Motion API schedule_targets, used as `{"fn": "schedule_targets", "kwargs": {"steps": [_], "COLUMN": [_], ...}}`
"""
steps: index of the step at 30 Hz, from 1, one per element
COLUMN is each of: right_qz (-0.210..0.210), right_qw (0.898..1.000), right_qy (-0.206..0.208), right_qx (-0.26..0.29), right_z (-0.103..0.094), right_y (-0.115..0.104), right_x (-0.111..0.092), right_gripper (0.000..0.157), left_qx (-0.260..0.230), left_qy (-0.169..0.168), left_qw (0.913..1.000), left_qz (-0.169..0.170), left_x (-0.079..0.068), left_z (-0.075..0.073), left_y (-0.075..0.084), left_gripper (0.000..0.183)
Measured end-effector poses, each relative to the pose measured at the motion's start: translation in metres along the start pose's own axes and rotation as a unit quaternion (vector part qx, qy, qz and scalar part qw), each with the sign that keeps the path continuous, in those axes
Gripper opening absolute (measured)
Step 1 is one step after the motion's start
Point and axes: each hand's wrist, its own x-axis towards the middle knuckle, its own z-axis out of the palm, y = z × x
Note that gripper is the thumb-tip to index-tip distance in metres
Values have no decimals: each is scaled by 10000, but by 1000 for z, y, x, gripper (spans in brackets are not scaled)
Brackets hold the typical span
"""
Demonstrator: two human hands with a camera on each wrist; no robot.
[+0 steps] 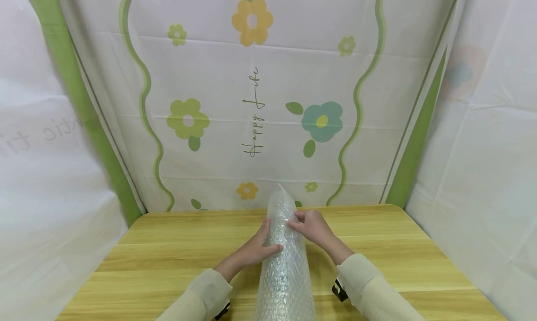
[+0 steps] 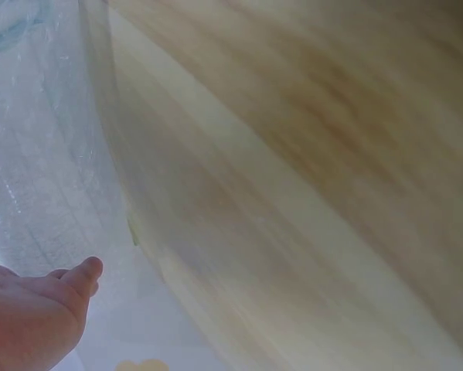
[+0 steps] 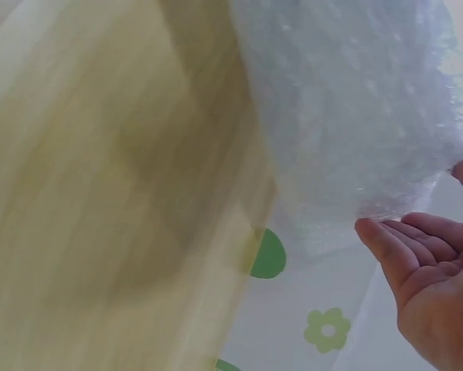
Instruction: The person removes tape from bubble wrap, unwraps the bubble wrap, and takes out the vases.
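A long roll of clear bubble wrap [image 1: 285, 274] runs up the middle of the head view, its narrow, pointed far end rising past the table's back edge. My left hand [image 1: 251, 251] holds it from the left, thumb across the upper face and fingers along the side. From the right, nearer the far end, my right hand [image 1: 315, 228] grips the wrap between thumb and fingers. The right wrist view shows those fingertips [image 3: 368, 227] at the lower edge of the bubble wrap [image 3: 347, 100]. In the left wrist view, fingers lie against the bubble wrap [image 2: 38, 154].
Beneath is a wood-grain table [image 1: 180, 251] with rounded back corners. A white cloth with printed flowers [image 1: 209, 78] hangs behind it. White side cloths [image 1: 46, 171] stand close along the left and right. Dark straps [image 1: 339, 290] show below the sleeve cuffs.
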Motion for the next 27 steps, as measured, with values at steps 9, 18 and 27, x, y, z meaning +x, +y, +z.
{"fn": "schedule_targets", "kwargs": {"steps": [9, 18, 27], "right_qz": [238, -43, -190], "right_qw": [9995, 9976, 9947], "right_qy": [-94, 251, 404], "right_qx": [-187, -648, -924], "right_z": [-2, 3, 7], "right_y": [-7, -5, -4], "right_x": [2, 3, 2], "right_gripper": [29, 30, 19], "left_qx": [87, 101, 50], "left_qy": [17, 12, 19], "left_qw": [10000, 9999, 10000], "left_qz": [9, -12, 7], "left_x": [1, 1, 1], "left_z": [0, 1, 1], "left_y": [-1, -1, -1], "left_gripper": [99, 99, 99]}}
